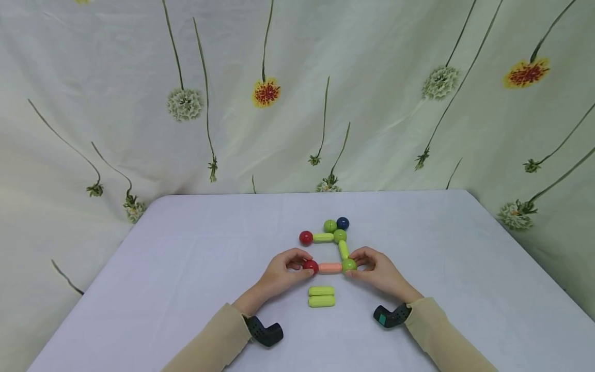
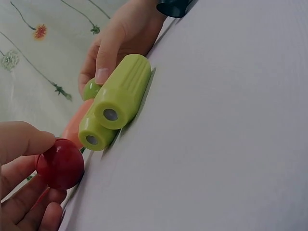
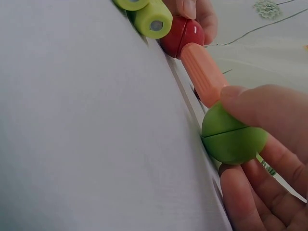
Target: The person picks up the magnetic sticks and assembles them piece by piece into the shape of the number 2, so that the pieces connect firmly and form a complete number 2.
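Obs. via head cam, remote. L hand [image 1: 284, 273] pinches a glossy red plastic-looking ball [image 1: 311, 266] betw. thumb & fingers; R hand [image 1: 378, 273] pinches a glossy green plastic-looking ball [image 1: 349, 266] the same way.

Key relation: the salmon-pink ribbed rod [image 1: 330, 268] lies betw. the two, long axis L–R, one end at each ball. So it's to the R of L hand, to the L of R hand. R wrist cam: R thumb tip overlaps rod's green-ball end; can't tell if it touches.

From the held green ball, a yellow-green rod [image 1: 343, 250] runs away from me to a second green ball [image 1: 340, 236]; thence another yellow-green rod [image 1: 323, 237] goes L to a second red ball [image 1: 306, 237]. Just behind that corner: a third green ball [image 1: 330, 226] & a dark blue ball [image 1: 343, 223], side by side.

Near side: two loose yellow-green ribbed rods [image 1: 322, 301], grey discs in ends, side by side, axes approx. parallel to salmon rod. L hand nearer them; neither hand touches. All on white cloth-covered table [image 1: 186, 289].
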The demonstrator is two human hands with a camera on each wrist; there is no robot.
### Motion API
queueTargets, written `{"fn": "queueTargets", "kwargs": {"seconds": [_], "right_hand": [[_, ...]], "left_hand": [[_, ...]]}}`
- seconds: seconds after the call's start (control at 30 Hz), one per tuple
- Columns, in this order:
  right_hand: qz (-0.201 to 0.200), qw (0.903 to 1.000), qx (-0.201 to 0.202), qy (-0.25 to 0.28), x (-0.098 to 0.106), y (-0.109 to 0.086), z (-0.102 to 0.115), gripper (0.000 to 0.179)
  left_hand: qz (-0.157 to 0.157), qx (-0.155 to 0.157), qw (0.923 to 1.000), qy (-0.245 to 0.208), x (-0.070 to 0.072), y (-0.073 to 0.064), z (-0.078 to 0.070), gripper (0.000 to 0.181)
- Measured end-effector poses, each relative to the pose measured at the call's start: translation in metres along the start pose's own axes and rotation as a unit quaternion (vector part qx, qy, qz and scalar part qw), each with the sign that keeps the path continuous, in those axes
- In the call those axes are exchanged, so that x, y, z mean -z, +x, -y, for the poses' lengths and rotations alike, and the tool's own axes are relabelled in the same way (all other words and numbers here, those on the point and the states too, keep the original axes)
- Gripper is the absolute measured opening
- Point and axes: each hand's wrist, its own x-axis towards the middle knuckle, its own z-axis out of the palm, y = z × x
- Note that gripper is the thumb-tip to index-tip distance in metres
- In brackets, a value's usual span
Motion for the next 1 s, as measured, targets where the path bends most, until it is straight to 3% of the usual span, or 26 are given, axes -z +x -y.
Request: {"fn": "queueTargets", "kwargs": {"seconds": [0.53, 0.83, 1.0], "right_hand": [[0.019, 0.9998, -0.008, 0.001, 0.005, 0.000, 0.008, 0.037], [-0.088, 0.9955, -0.034, -0.012, 0.000, -0.004, 0.032, 0.029], [-0.116, 0.9932, 0.009, 0.005, -0.005, -0.007, 0.045, 0.022]], "left_hand": [[0.001, 0.003, 1.0000, -0.006, 0.001, 0.000, 0.000, 0.020], [0.004, 0.014, 0.9999, -0.006, 0.001, 0.000, -0.001, 0.019], [0.004, 0.005, 0.9999, -0.008, 0.001, 0.000, -0.002, 0.019]]}}
